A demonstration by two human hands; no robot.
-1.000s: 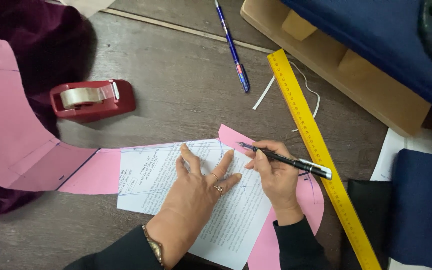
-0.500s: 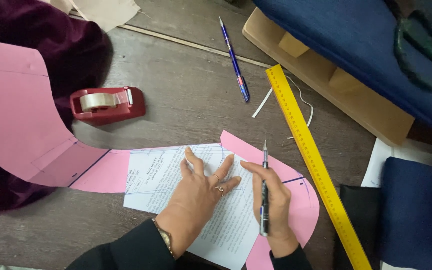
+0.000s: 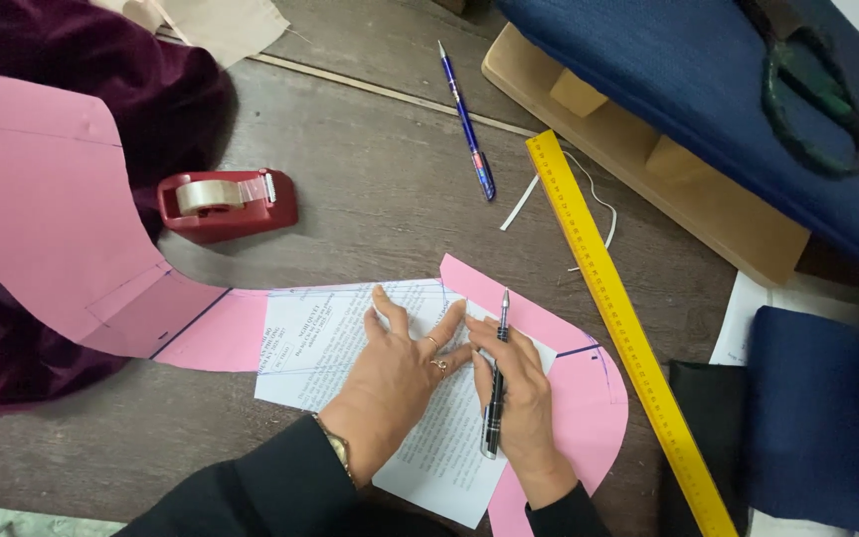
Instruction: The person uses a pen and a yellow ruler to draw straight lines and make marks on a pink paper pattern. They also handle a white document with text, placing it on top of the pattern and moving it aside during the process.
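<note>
The left hand [image 3: 405, 363] lies flat on a white printed sheet [image 3: 350, 343], with its fingers spread wide. It presses down, likely so the sheet does not slide. The right hand [image 3: 519, 398] lies just beside it, touching it at the fingertips. Its fingers are curled around a black pen [image 3: 495, 383], which lies along the back of the fingers with its tip pointing to the far side. The pen is tucked away like this, probably so the fingertips are free to press the paper.

The white sheet sits on top of a long, curved pink paper piece [image 3: 62, 219], near the person, in the middle of the wooden bench [image 3: 370, 189]. The pink piece bends away to the left, over dark purple cloth [image 3: 151, 89].

A yellow ruler [image 3: 618, 308] lies slanted just right of the hands. A blue pen [image 3: 466, 119] lies farther off. A red tape holder [image 3: 226, 202] with a roll of clear tape in it stands to the left. Dark scissors [image 3: 812, 94] rest on blue cloth [image 3: 688, 80] at the far right.
</note>
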